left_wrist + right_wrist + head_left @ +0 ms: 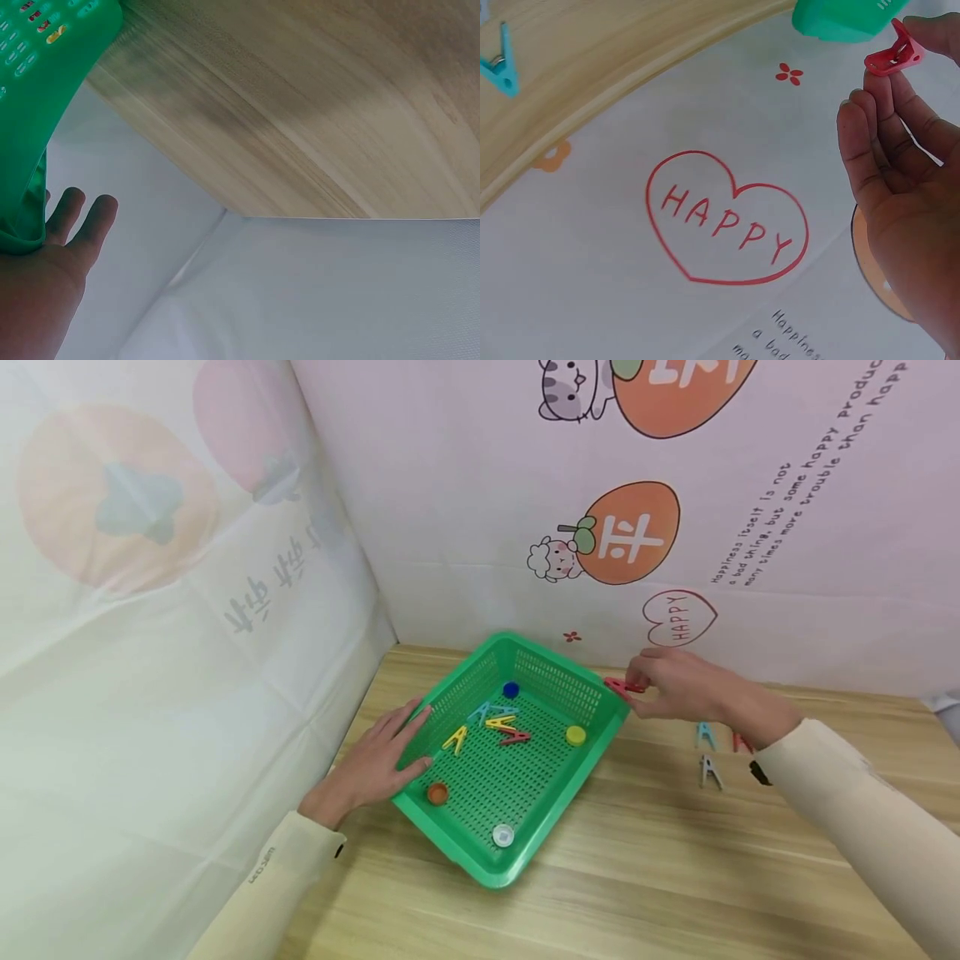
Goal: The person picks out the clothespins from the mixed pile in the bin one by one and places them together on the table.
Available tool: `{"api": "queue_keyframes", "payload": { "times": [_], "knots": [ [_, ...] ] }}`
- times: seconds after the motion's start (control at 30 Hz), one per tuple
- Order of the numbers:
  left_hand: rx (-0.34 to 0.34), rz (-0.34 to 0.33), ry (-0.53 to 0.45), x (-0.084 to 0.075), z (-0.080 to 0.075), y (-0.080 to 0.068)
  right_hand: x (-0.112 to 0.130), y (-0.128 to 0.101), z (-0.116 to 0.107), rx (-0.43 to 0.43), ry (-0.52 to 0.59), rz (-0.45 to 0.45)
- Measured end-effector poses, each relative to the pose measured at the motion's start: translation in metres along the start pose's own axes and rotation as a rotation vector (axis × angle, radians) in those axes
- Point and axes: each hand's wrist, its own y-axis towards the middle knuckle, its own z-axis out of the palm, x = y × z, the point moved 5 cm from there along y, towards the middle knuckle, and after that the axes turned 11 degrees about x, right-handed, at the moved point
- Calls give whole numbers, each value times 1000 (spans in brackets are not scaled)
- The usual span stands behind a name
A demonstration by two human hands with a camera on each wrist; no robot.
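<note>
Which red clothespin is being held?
The red clothespin pinched by the right hand; the second lies inside the green basket, the third on the wooden table.

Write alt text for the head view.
A person's right hand pinches a red clothespin near a corner of a green basket, while the left hand rests on its left side. Colourful clothespins and round caps lie inside; more clothespins lie on the wooden table.

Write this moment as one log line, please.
right hand: pinches red clothespin | left hand: touches green basket | basket holds: clothespins, caps
</note>
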Motion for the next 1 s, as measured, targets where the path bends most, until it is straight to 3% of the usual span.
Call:
{"api": "queue_keyframes", "payload": {
  "times": [0.73,1.0],
  "knots": [
    [16,-6,-3,-2,0,-1,-57,-80,34,-69,13,165],
    [9,-1,2,-4,0,0,-80,-107,52,-35,62,263]
  ]
}}
